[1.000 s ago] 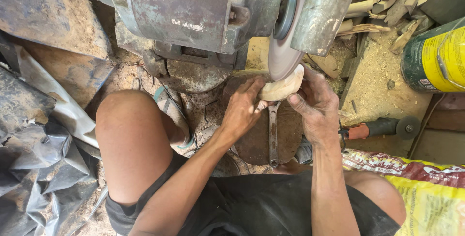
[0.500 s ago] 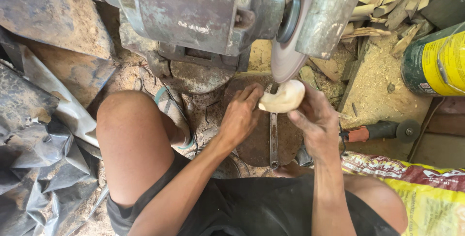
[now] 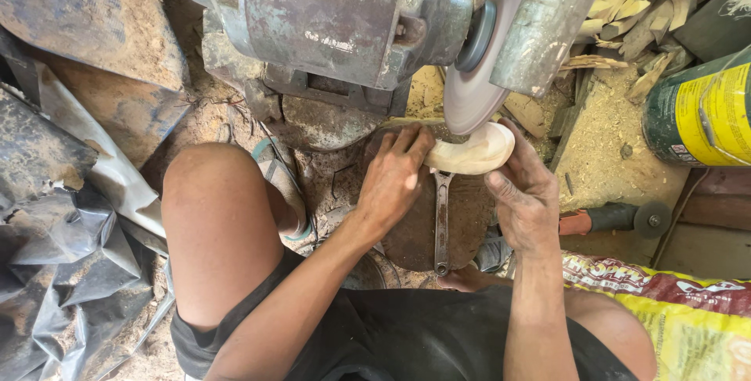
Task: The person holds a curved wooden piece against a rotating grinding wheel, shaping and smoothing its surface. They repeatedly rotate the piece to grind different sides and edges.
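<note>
Pale carved wooden piece (image 3: 472, 152) lies left-to-right beneath the sanding disc (image 3: 473, 95), touching it; left hand (image 3: 393, 181) grips its left end, right hand (image 3: 526, 193) its right.

Bright, even daylight; soft shadows, sharp focus, slight wide-angle edge distortion.

Wrench (image 3: 442, 221), yellow-green can (image 3: 702, 111), printed sack (image 3: 673, 310), wood offcuts (image 3: 653, 13), grey tarp (image 3: 62, 256).
</note>
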